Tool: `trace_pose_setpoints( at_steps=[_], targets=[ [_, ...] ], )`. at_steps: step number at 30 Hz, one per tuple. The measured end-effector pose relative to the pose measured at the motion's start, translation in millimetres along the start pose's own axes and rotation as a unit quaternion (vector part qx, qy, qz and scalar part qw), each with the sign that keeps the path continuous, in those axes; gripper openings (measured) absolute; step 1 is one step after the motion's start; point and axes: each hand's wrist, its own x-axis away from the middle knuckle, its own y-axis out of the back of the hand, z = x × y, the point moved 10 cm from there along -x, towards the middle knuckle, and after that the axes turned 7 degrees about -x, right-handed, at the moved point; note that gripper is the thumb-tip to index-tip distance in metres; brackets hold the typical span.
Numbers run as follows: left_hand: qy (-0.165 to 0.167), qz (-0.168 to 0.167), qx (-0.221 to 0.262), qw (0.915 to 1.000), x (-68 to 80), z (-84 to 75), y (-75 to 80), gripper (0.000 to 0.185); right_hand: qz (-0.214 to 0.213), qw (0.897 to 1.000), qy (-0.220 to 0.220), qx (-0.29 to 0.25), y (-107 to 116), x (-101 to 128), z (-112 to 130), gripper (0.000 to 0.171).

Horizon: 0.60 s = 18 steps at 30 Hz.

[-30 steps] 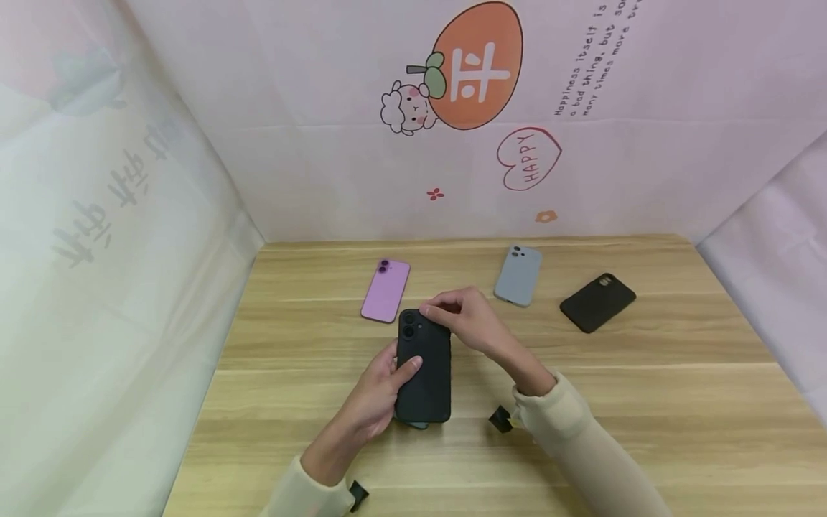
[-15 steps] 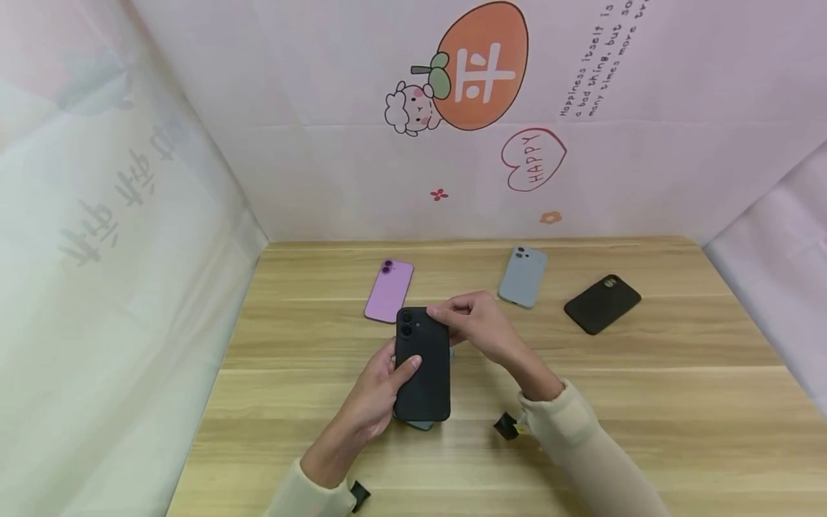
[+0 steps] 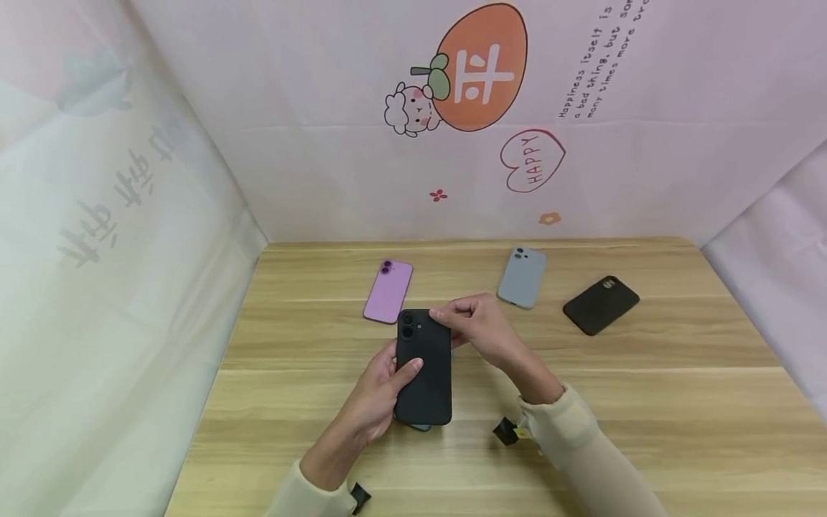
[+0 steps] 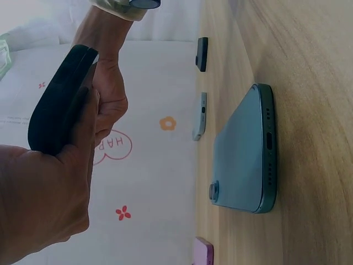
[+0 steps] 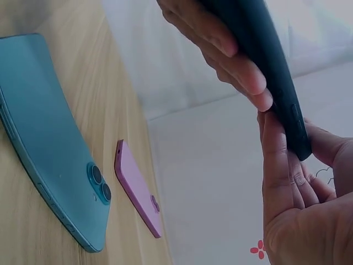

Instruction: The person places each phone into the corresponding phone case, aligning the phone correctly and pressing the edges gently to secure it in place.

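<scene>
Both hands hold a black phone case (image 3: 423,370) a little above the wooden table (image 3: 646,402), its back with the camera cutout facing up. My left hand (image 3: 377,391) grips its lower left side, thumb on the back. My right hand (image 3: 478,327) pinches its upper right corner. Under the case a teal phone (image 4: 242,154) lies flat, back up, on the table; in the head view only a sliver of this teal phone (image 3: 420,426) shows. The right wrist view has the black phone case (image 5: 265,61) held over the teal phone (image 5: 44,160).
A purple phone (image 3: 388,291) lies back up just beyond the hands. Farther right lie a grey-blue case (image 3: 520,276) and another black case (image 3: 601,304). Printed pink sheets wall the table at the back and on both sides.
My right hand has slid from the case's top edge to its upper right corner. The case has come slightly toward me; the left hand's grip is unchanged.
</scene>
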Motion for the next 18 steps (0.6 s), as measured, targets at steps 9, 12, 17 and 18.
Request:
trace_pose_setpoints(
  at_steps=[9,12,17,18],
  targets=[
    [-0.002,0.014,0.010,0.9999,-0.6,1.6,-1.2,0.053,-0.004,1.000,0.011,-0.006,-0.2,0.9,-0.3,0.024],
    [0.001,0.025,0.008,0.9997,0.1,2.4,-2.3,0.053,-0.002,1.000,0.014,-0.005,-0.8,1.5,0.3,0.024],
    [-0.002,0.036,-0.011,0.9993,1.0,1.5,-2.8,0.051,-0.002,1.000,0.017,0.001,-1.4,3.1,2.9,0.022],
    [-0.002,0.037,-0.015,0.9992,1.1,1.0,-2.7,0.050,-0.002,1.000,0.018,0.002,-1.5,3.6,3.7,0.022]
  ],
)
